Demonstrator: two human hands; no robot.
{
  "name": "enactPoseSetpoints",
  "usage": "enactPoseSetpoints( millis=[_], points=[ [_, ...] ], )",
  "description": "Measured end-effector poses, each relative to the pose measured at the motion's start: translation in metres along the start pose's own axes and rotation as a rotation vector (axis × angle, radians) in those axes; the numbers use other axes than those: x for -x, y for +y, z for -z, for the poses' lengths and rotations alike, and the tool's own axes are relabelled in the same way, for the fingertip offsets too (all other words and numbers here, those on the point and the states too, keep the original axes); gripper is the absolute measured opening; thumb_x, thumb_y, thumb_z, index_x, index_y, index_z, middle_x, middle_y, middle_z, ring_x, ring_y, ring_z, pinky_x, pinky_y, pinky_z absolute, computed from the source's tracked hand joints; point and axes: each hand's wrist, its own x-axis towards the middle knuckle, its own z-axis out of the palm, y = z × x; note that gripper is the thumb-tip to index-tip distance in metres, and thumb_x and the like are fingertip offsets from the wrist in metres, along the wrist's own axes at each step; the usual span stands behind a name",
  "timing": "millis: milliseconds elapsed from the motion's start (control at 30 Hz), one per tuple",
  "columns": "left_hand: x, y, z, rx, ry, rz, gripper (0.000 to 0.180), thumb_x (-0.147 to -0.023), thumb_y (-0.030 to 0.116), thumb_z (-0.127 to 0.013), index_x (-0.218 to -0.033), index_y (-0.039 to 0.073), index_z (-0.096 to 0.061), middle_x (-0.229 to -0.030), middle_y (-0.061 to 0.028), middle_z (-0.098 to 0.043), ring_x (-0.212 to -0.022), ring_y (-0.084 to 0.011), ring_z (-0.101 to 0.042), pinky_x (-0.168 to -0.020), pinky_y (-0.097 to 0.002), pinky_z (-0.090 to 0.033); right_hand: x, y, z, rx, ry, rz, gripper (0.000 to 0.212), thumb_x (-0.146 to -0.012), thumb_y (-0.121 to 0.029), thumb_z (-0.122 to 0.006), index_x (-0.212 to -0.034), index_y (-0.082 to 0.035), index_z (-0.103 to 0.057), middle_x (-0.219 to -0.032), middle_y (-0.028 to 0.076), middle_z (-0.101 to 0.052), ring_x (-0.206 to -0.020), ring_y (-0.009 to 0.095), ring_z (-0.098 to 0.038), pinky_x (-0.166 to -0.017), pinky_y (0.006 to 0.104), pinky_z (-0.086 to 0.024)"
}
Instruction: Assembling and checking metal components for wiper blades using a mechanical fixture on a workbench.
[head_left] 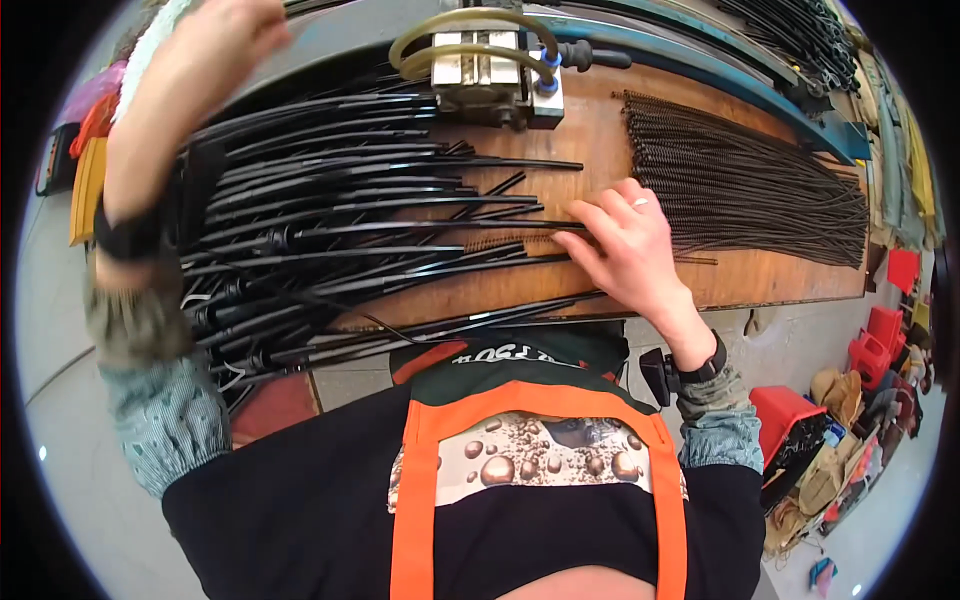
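My right hand [630,245] is over the middle of the wooden workbench, its fingers closed at the end of a thin black tube [510,225]. A second black tube end touches or lies just under its thumb side. A long thin coil spring [515,241] lies near that hand; its full length is partly hidden. My left hand [225,40] is raised at the upper left, smeared by motion, and its fingers cannot be read. Below that arm, a big heap of black tubes [330,190] spreads over the left part of the bench.
A metal clamping device [485,75] with yellowish hoses stands at the bench's back. Many dark coil springs [750,180] lie in a bundle on the right. A blue rail [720,90] runs behind them. Red bins [785,425] and piled goods stand on the floor at right.
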Motion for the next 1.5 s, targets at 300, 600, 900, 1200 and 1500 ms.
enactPoseSetpoints(
  millis=[300, 600, 900, 1200, 1500],
  points=[
    [0.116, 0.225, -0.048, 0.467, 0.504, -0.182, 0.022, -0.08, 0.009, -0.064, -0.101, 0.005, -0.063, -0.088, -0.007, -0.06, -0.087, -0.0231, -0.061, -0.072, -0.0356, -0.051, 0.02, -0.008, -0.019, 0.036, 0.12, 0.035, 0.021, -0.073, -0.011, -0.076, -0.089, -0.007, -0.063, -0.079, 0.007, -0.055, -0.075, 0.028, -0.055, -0.064, 0.0379, -0.045],
    [0.086, 0.246, -0.079, 0.373, 0.359, -0.382, 0.038, -0.078, 0.008, -0.064, -0.117, 0.01, -0.063, -0.078, -0.0044, -0.05, -0.073, -0.0211, -0.055, -0.062, -0.0339, -0.048, 0.045, -0.001, -0.002, -0.004, 0.25, 0.024, 0.022, -0.072, -0.013, -0.077, -0.089, -0.008, -0.065, -0.079, 0.007, -0.059, -0.073, 0.027, -0.058, -0.06, 0.0362, -0.046],
    [0.108, 0.237, -0.063, 0.23, 0.276, -0.314, 0.035, -0.083, 0.014, -0.067, -0.118, 0.02, -0.064, -0.071, -0.003, -0.048, -0.064, -0.0199, -0.056, -0.051, -0.0332, -0.047, 0.1, 0.05, 0.049, 0.179, -0.054, 0.087, 0.023, -0.073, -0.01, -0.075, -0.094, -0.008, -0.065, -0.078, 0.004, -0.058, -0.076, 0.025, -0.057, -0.069, 0.0383, -0.046],
    [0.116, 0.255, -0.073, 0.343, 0.201, -0.215, 0.035, -0.087, 0.015, -0.067, -0.122, 0.02, -0.063, -0.069, -0.0043, -0.05, -0.063, -0.0209, -0.059, -0.05, -0.0349, -0.047, 0.094, 0.044, 0.034, -0.148, 0.098, -0.063, 0.024, -0.079, -0.011, -0.071, -0.101, -0.005, -0.066, -0.076, 0.006, -0.055, -0.073, 0.026, -0.054, -0.068, 0.0361, -0.045],
    [0.101, 0.272, -0.059, 0.395, 0.188, -0.298, 0.035, -0.089, 0.017, -0.066, -0.123, 0.02, -0.062, -0.068, -0.0055, -0.05, -0.059, -0.0232, -0.058, -0.05, -0.0353, -0.047, 0.106, 0.046, 0.035, -0.377, 0.113, -0.087, 0.038, -0.085, -0.011, -0.067, -0.123, -0.003, -0.064, -0.074, 0.007, -0.056, -0.072, 0.024, -0.052, -0.067, 0.0348, -0.045]
  ],
)
